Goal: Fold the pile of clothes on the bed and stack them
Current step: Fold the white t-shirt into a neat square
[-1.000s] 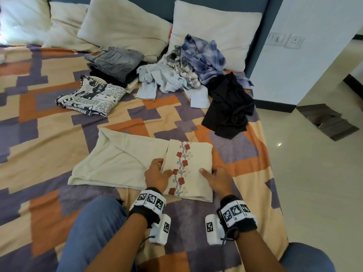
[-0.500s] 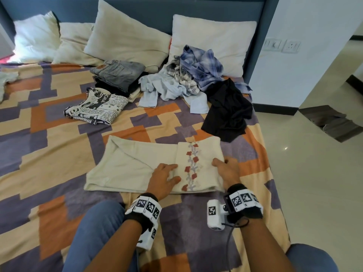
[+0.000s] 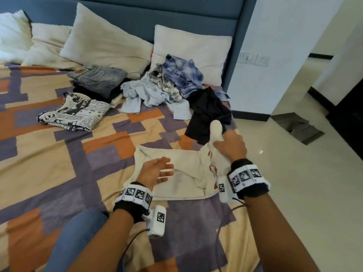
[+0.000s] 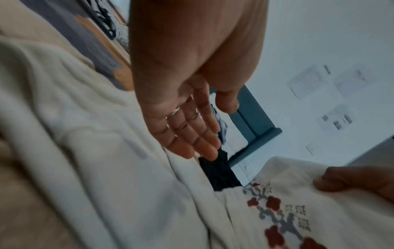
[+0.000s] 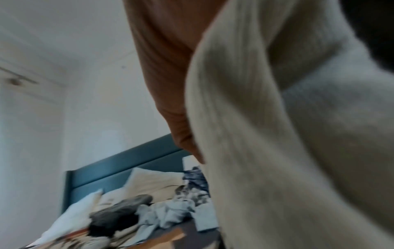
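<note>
A cream garment [image 3: 182, 173] with a red flower strip lies half folded on the bed near its front right corner. My right hand [image 3: 228, 144] grips its right, flowered end [image 4: 283, 207] and holds it lifted off the bed; the cloth [image 5: 277, 151] fills the right wrist view. With fingers straight, my left hand [image 3: 157, 171] lies flat on the garment's left part [image 4: 95, 151]. Further back, an unfolded pile holds a blue plaid shirt [image 3: 182, 73], a pale blue garment [image 3: 143, 93] and a black garment [image 3: 208, 112]. Folded grey jeans [image 3: 98, 77] and a folded newsprint shirt [image 3: 74, 112] lie at left.
Several white pillows [image 3: 104, 44] lean on the blue headboard [image 3: 176, 14]. The bed's right edge [image 3: 243, 173] drops to a shiny tiled floor [image 3: 294, 173]. A white wall corner with sockets [image 3: 253, 59] stands right of the headboard. My blue-clad knee [image 3: 78, 242] is at the front.
My right hand has lifted the flowered end of the cream garment up off the bed. My left hand has slid left onto the garment's flat part.
</note>
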A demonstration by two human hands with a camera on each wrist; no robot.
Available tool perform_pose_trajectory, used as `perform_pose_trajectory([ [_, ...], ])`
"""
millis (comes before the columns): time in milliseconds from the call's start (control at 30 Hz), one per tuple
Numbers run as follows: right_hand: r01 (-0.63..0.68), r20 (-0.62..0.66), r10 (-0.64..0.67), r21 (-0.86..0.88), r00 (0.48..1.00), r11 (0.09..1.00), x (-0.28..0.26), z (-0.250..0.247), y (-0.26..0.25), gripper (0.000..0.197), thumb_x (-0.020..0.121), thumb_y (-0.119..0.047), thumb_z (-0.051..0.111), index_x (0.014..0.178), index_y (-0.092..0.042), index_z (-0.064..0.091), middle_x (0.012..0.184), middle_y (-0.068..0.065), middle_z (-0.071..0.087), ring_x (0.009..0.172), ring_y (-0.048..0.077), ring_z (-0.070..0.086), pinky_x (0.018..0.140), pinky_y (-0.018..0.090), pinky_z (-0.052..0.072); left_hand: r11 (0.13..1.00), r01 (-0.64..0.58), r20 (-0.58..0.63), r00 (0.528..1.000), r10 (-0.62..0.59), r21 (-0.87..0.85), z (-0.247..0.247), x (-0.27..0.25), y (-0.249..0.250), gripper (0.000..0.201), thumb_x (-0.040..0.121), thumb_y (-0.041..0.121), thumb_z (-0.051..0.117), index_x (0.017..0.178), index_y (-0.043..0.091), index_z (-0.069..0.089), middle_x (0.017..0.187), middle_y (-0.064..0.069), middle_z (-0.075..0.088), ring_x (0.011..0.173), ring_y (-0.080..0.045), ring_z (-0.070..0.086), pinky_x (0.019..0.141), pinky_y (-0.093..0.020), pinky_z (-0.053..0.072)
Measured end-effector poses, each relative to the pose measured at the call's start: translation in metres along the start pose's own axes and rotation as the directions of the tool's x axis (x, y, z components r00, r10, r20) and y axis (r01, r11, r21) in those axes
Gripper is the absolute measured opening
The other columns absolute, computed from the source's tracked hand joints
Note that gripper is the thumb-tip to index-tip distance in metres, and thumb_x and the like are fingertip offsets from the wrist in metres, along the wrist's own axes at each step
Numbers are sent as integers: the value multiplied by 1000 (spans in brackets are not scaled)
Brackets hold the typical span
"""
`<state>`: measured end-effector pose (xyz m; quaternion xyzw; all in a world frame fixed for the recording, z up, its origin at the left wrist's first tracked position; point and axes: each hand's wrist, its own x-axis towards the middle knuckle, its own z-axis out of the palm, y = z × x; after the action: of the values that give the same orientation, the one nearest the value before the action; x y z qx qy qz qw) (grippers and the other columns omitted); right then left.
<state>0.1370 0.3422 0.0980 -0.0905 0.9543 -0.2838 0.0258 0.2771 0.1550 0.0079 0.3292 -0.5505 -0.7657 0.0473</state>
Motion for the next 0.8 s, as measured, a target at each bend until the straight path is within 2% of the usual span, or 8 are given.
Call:
perform_pose_trajectory([
  [100, 156, 96, -150, -57, 984, 986, -13, 37, -60, 49, 90, -30, 62, 127, -2, 47, 124, 18, 57, 114, 39, 55, 89, 41, 45, 998, 44, -46, 998, -47, -54, -31, 9, 12, 40, 99, 49, 45, 106, 15, 65, 100, -6, 74, 88, -26, 69, 79, -36, 50],
  [167, 304, 236, -317, 90, 919, 949, -31, 70, -92, 43, 93, -20, 61, 130, -3, 45, 121, 16, 56, 115, 38, 55, 92, 43, 47, 989, 109, -60, 992, -115, -98, -49, 13, 13, 49, 98, 57, 39, 106, 15, 64, 100, -8, 73, 93, -29, 68, 83, -39, 50],
  [267, 123, 581, -350, 393, 734, 911, -53, 116, -97, 48, 91, -19, 68, 132, -13, 45, 126, 11, 56, 120, 26, 54, 97, 38, 47, 976, 189, -135, 970, -203, -109, -60, 17, 2, 54, 97, 56, 43, 105, 8, 64, 92, -13, 68, 81, -29, 63, 71, -35, 51],
  [300, 78, 606, -325, 397, 726, 914, -55, 126, -85, 45, 91, -20, 67, 131, -14, 48, 125, 9, 57, 119, 24, 55, 95, 35, 47, 977, 205, -168, 963, -212, -57, -61, 18, -3, 52, 97, 54, 46, 107, 6, 64, 93, -14, 68, 80, -29, 62, 68, -34, 51],
  [400, 65, 403, -253, 425, 880, 903, -54, 136, -28, 23, 93, -7, 58, 116, -9, 58, 107, 5, 62, 103, 25, 61, 86, 33, 48, 975, 198, -236, 957, -171, 98, -61, 24, -16, 41, 91, 46, 61, 97, 7, 66, 104, -14, 70, 89, -30, 65, 80, -42, 54],
  [500, 63, 97, -107, 381, 989, 922, -49, 129, 20, 21, 92, -1, 53, 111, -6, 61, 101, 3, 62, 96, 24, 60, 82, 33, 47, 972, 112, -180, 981, -75, 206, -56, 26, -14, 18, 89, 25, 69, 88, 9, 63, 98, -9, 68, 80, -24, 62, 71, -32, 51],
  [667, 105, -118, -75, 270, 990, 957, -48, 121, 44, 22, 89, -8, 58, 110, -2, 62, 106, 16, 66, 100, 36, 59, 87, 50, 49, 970, -61, -290, 948, 129, 234, -57, 23, -10, 31, 79, 24, 76, 106, 10, 67, 107, -12, 69, 89, -28, 63, 83, -37, 51],
  [800, 298, -95, -290, 86, 952, 951, -48, 132, 30, 36, 89, -23, 49, 112, 2, 61, 110, 19, 60, 105, 39, 54, 88, 45, 42, 908, 91, -412, 906, 95, 409, -77, 20, -24, 34, 85, 27, 70, 112, 7, 66, 113, -14, 67, 103, -34, 61, 92, -40, 47],
])
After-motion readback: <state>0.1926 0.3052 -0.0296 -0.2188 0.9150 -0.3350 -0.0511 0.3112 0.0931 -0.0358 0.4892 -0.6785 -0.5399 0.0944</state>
